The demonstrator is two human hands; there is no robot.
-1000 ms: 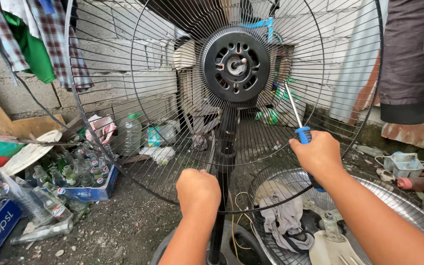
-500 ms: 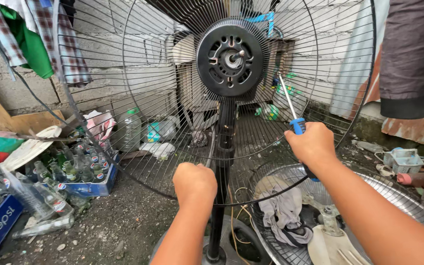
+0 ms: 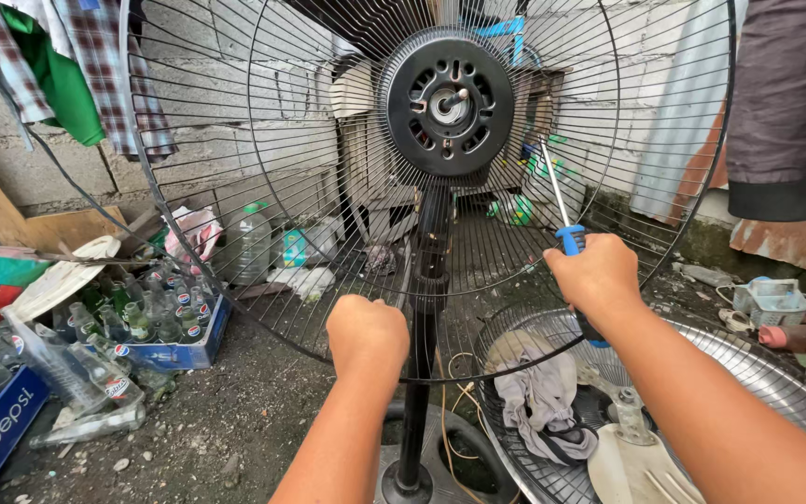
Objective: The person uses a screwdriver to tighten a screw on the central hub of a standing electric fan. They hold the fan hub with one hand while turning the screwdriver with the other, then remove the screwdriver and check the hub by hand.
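One wire fan guard [image 3: 235, 187], round and black, fills most of the view, its top edge cut off by the frame. At its centre sits the black motor housing [image 3: 447, 105], and the black stand pole [image 3: 424, 317] runs down from it. Since half a second ago the housing stands larger and higher in view, and both fists have climbed nearer it. Lower right of the housing, a second guard [image 3: 757, 364] lies flat with a grey rag [image 3: 538, 397] in it, partly hidden behind the right arm. The left hand [image 3: 366, 336] is a closed fist just left of the pole, below the housing; whether it grips a wire I cannot tell. The right hand [image 3: 599, 275] is closed around a blue-handled screwdriver [image 3: 560, 210], whose shaft slants up toward the housing's lower right, the tip hard to make out among the wires.
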